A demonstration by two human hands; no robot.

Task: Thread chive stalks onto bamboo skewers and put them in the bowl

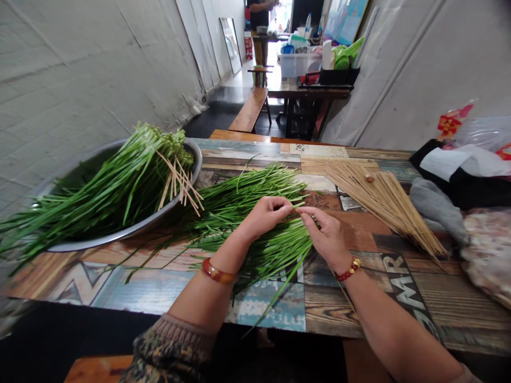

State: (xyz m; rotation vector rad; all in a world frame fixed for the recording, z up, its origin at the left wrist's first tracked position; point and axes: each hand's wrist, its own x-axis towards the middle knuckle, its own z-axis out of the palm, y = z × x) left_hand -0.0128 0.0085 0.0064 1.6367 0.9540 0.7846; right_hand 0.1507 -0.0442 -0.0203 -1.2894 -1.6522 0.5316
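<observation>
Over a loose pile of garlic chives (259, 186) on the table, my two hands meet almost fingertip to fingertip. My left hand (266, 217) is closed, pinching chive stalks near their pale cut ends. Closed in a pinch too, my right hand (326, 236) holds a thin bamboo skewer (345, 293), whose length sticks out below the palm beside the wrist. The skewer's tip and the exact spot where it meets the stalks are hidden by my fingers. More chive stalks (279, 250) lie beneath both hands, several blades drooping toward the table's front edge.
At left a metal basin (197, 159) holds chives, with several threaded skewers (181, 183) at its rim. A spread of bamboo skewers (383, 207) lies right. Beyond are a grey cloth (437, 207) and a plastic bag (489, 250). A person (261, 21) stands far back.
</observation>
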